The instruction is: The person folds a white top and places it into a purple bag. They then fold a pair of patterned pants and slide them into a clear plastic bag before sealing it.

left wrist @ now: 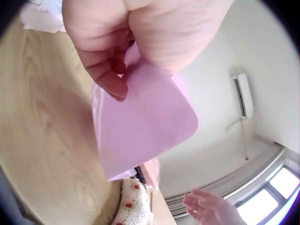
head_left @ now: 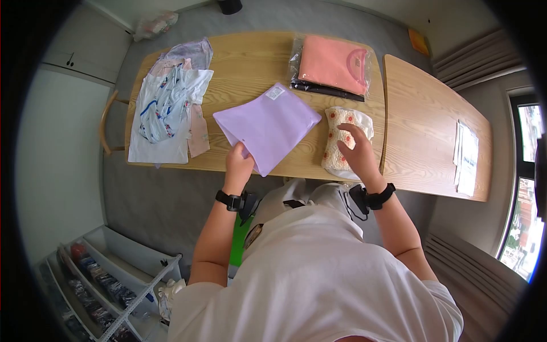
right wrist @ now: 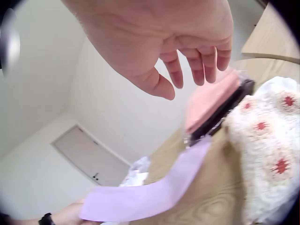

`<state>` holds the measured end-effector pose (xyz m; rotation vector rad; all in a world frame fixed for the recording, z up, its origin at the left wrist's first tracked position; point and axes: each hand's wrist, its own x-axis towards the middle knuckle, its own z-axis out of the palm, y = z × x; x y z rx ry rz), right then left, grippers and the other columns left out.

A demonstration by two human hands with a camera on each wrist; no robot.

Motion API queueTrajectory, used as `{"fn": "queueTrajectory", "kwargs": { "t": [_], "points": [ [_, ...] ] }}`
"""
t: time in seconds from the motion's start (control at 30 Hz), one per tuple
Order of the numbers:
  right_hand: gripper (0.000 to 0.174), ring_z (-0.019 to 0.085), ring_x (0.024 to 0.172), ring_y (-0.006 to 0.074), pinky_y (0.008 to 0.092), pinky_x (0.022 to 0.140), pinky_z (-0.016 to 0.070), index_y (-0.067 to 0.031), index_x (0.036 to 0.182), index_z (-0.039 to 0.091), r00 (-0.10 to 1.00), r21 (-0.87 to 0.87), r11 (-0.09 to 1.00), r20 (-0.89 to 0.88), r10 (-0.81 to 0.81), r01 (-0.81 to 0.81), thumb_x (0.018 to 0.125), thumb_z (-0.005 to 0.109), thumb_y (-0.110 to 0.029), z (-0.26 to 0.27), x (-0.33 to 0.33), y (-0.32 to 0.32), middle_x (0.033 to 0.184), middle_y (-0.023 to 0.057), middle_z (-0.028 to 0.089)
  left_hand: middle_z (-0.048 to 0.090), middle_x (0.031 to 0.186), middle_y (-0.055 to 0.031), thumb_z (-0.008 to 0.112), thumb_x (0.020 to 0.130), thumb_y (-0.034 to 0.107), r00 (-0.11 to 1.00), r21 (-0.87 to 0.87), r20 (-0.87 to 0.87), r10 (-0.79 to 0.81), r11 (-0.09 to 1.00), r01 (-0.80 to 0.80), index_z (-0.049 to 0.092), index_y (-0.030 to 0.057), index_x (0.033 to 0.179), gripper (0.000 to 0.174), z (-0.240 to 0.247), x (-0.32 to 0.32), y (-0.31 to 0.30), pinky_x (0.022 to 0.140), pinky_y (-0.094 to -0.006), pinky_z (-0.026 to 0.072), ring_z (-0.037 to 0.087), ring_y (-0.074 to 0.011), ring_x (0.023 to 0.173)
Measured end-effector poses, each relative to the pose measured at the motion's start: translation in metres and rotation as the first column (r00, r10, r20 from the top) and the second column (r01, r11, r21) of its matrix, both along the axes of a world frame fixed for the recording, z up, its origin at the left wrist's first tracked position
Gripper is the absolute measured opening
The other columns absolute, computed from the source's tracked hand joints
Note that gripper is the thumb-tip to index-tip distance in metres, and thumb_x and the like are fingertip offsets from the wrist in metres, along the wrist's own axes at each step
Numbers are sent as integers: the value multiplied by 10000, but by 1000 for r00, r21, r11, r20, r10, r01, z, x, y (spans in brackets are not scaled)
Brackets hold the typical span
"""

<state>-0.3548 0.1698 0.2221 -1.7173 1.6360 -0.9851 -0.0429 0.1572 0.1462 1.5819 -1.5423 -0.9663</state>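
Observation:
A lilac, flat, bag-like piece [head_left: 270,125] with a white label [head_left: 275,92] slants up over the table's front middle. My left hand [head_left: 239,166] pinches its near edge between thumb and fingers. In the left wrist view the lilac piece [left wrist: 140,117] hangs from those fingers, one rounded corner outward. Bent but holding nothing, the fingers of my right hand [head_left: 360,151] hover over a folded cream crocheted piece with red flower centres [head_left: 333,157]. The right wrist view has this crocheted piece [right wrist: 265,154] below and beside the hand.
Folded coral clothing in clear plastic [head_left: 330,62] lies on a dark packed item at the back right. Loosely piled garments [head_left: 165,114] cover the table's left end. A second table [head_left: 433,125] adjoins on the right, with white packets [head_left: 466,159]. Storage bins [head_left: 119,273] stand at lower left.

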Motion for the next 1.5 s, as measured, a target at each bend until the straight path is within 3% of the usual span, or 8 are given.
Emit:
{"fn": "queueTrajectory", "kwargs": {
  "t": [0.13, 0.53, 0.63, 0.7, 0.83, 0.97, 1.07, 1.5],
  "points": [
    [375, 599, 956, 320, 387, 812, 489, -23, 1102, 553, 971, -135, 962, -8, 238, -237, 783, 673, -179, 69, 74, 1, 1004, 174, 622, 575, 820, -236, 547, 716, -6, 898, -40, 420, -132, 986, 163, 537, -51, 1132, 419, 109, -35, 6, 626, -452, 478, 585, -393, 722],
    [347, 607, 538, 358, 451, 505, 487, 18, 1070, 533, 924, -111, 980, -365, 112, -163, 748, 543, -110, 86, 101, -15, 604, 153, 610, 578, 845, -234, 555, 730, -22, 837, -223, 526, -152, 925, 308, 454, -71, 1227, 510, 172, -63, 24, 675, -451, 493, 597, -379, 774],
    [357, 642, 708, 308, 443, 624, 502, 1, 1099, 537, 859, 70, 997, -512, 15, 24, 750, 526, -73, 100, 92, -15, 748, 149, 637, 578, 855, -239, 539, 726, -23, 847, -244, 532, 14, 960, 137, 460, -79, 1216, 499, 179, -54, 17, 676, -455, 495, 597, -389, 788],
    [403, 576, 1006, 281, 440, 867, 456, -18, 1140, 530, 811, -403, 912, -556, -180, -74, 741, 536, -78, 102, 96, -7, 980, 145, 608, 582, 871, -240, 541, 731, -11, 829, -236, 557, -54, 946, 221, 473, -88, 1197, 477, 175, -56, 13, 674, -449, 500, 600, -397, 785],
    [416, 436, 1184, 280, 439, 1030, 328, -19, 1143, 544, 837, -640, 695, -538, -101, -328, 735, 533, -99, 100, 94, 2, 1113, 132, 541, 589, 937, -262, 522, 702, -37, 866, -208, 483, -127, 944, 255, 477, -80, 1207, 509, 182, -74, 16, 714, -456, 479, 586, -405, 836],
    [311, 446, 1198, 276, 428, 1063, 280, -8, 1007, 617, 553, -334, 760, -832, 41, -558, 729, 551, -131, 87, 79, -1, 1062, 115, 580, 591, 928, -249, 518, 733, -16, 830, -188, 523, -193, 924, 333, 487, -67, 1189, 459, 193, -87, 18, 706, -452, 486, 587, -402, 815],
    [371, 401, 1251, 278, 417, 1091, 226, -59, 1098, 607, 253, 441, 725, -734, 631, -529, 758, 576, -204, 97, 78, -7, 1153, 125, 572, 581, 853, -198, 519, 757, -1, 728, -179, 600, -332, 832, 526, 530, -51, 1122, 369, 194, -102, 27, 640, -401, 505, 607, -344, 740],
    [485, 295, 1340, 285, 454, 1120, 147, -211, 1356, 423, 369, 592, 619, -499, 784, -516, 889, 462, -338, 24, 51, 1, 1411, 40, 405, 569, 838, -166, 512, 784, -6, 689, -203, 574, -443, 738, 644, 548, -54, 1047, 270, 183, -118, 32, 652, -371, 506, 606, -313, 744]
  ]
}}
